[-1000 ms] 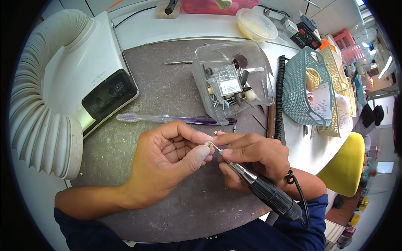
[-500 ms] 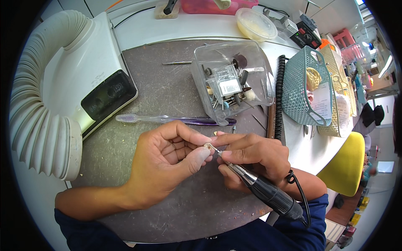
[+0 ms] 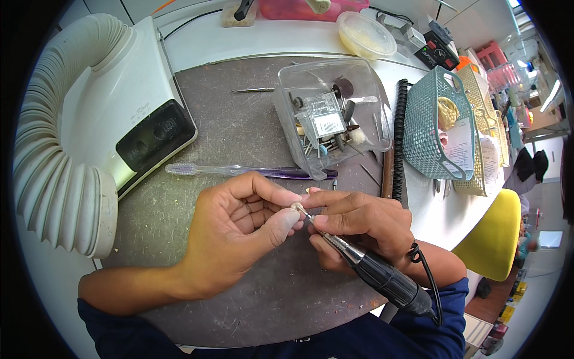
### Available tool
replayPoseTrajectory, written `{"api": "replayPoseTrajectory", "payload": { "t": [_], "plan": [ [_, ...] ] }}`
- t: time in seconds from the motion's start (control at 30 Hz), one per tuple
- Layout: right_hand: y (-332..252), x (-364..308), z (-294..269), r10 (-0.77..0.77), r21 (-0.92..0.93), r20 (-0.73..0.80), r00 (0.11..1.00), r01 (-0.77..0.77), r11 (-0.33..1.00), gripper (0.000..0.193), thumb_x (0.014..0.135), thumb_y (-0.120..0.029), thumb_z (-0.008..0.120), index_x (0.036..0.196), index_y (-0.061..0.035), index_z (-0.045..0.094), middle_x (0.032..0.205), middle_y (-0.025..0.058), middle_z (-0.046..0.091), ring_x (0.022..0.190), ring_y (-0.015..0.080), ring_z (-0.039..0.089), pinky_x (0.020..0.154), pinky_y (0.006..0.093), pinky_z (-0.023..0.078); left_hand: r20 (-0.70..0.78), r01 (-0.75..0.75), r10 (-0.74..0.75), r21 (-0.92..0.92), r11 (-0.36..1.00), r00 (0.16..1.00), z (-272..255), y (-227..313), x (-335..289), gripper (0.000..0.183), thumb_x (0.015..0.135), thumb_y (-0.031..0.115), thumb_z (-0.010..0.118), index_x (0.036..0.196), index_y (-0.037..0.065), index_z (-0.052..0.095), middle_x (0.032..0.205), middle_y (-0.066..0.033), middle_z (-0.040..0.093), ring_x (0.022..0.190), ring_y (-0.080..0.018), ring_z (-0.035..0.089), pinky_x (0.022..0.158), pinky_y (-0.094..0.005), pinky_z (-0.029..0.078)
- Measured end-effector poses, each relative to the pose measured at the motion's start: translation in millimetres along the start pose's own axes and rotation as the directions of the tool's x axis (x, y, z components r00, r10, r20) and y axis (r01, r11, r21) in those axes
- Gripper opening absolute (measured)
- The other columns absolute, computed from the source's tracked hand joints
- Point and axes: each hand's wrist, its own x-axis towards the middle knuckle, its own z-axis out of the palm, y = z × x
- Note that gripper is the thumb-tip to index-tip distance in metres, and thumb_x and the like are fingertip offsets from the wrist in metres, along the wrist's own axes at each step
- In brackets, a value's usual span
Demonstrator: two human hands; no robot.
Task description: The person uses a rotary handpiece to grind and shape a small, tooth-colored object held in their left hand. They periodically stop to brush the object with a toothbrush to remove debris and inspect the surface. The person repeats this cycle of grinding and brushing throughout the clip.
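Note:
Between thumb and forefinger, my left hand (image 3: 239,230) pinches a small tooth-coloured piece (image 3: 296,206), mostly covered by the fingertips; I cannot tell its exact kind. Pale dust coats the left thumb. My right hand (image 3: 365,221) grips a black and silver rotary handpiece (image 3: 382,276) like a pen, its cord looping beside the wrist. The handpiece's thin bur (image 3: 304,212) points up and left and meets the piece, or nearly so. Both hands meet above the dark grey work board (image 3: 179,239), fingertips close together.
Just beyond my hands lies a clear and purple toothbrush (image 3: 239,172). Behind it stands a clear plastic box (image 3: 287,128) of rotary bits. A white machine with a ribbed hose (image 3: 42,149) fills the left. At right are a coiled black cord (image 3: 399,137) and a blue-green basket (image 3: 418,131).
The small piece has turned slightly between the left fingertips, and the bur's angle against it has shifted a little. The arms and everything else look the same.

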Motion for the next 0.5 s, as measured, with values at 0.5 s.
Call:
{"api": "replayPoseTrajectory", "payload": {
  "t": [0.5],
  "plan": [
    [0.0, -1.7, -4.9, -0.006, 0.001, 0.015, 1.000, 0.006, 1.000, 0.034, 0.074, 0.002, 0.077, 0.102, -0.0015, 0.058, 0.084, 0.0141, 0.066, 0.096, 0.0351, 0.070, 0.090, 0.0507, 0.055, 0.004, -0.023, 0.023, -0.001, 1.000, 1.000, 0.8, 1.2, 0.9, 0.015, 0.091, -0.001, 0.063, 0.103, -0.001, 0.053, 0.103, -0.0111, 0.062, 0.096, -0.0140, 0.064, 0.084, -0.0271, 0.055]
  ]
}}
